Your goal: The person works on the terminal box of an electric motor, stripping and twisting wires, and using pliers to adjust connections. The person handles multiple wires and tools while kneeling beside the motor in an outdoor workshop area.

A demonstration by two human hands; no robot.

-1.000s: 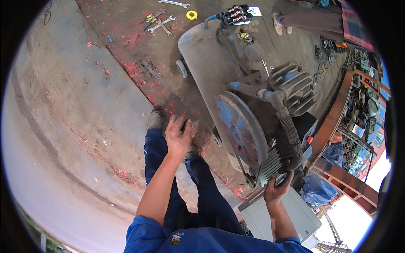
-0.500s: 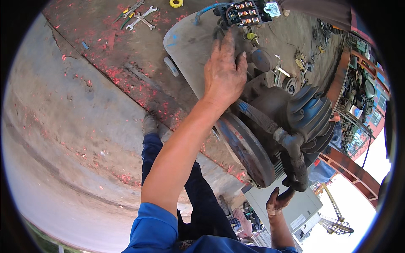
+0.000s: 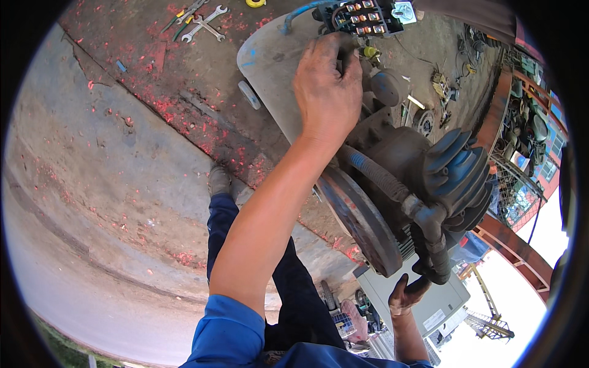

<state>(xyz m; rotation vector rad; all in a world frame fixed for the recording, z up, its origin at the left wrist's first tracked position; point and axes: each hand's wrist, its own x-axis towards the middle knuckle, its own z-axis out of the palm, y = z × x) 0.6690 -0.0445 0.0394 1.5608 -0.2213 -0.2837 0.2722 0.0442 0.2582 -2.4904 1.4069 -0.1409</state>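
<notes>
My left hand (image 3: 328, 89) reaches over the grey tank (image 3: 273, 58) of an air compressor, just below an open black switch block (image 3: 362, 17) with several copper terminals. Its fingers are curled round a spot beside the block; what they hold, if anything, is hidden. In front of my left wrist lie the flywheel (image 3: 362, 221) and the ribbed pipe (image 3: 377, 172). My right hand (image 3: 405, 299), thumb and fingers apart, is at the lower end of the dark pipe elbow (image 3: 437, 260). Whether it touches the elbow I cannot tell. The finned pump head (image 3: 457, 172) is on the right.
Crossed wrenches (image 3: 204, 26) and pliers (image 3: 184, 15) lie on the red-flecked floor, near a yellow tape roll (image 3: 256, 3). Loose parts (image 3: 423, 122) lie beyond the compressor. A pale cabinet (image 3: 423, 306) stands behind my right hand. A rusty beam (image 3: 512, 251) runs along the right.
My left hand's fingers, stretched out before, are now bent and drawn in beside the switch block. My right hand has hardly moved. The view has shifted slightly.
</notes>
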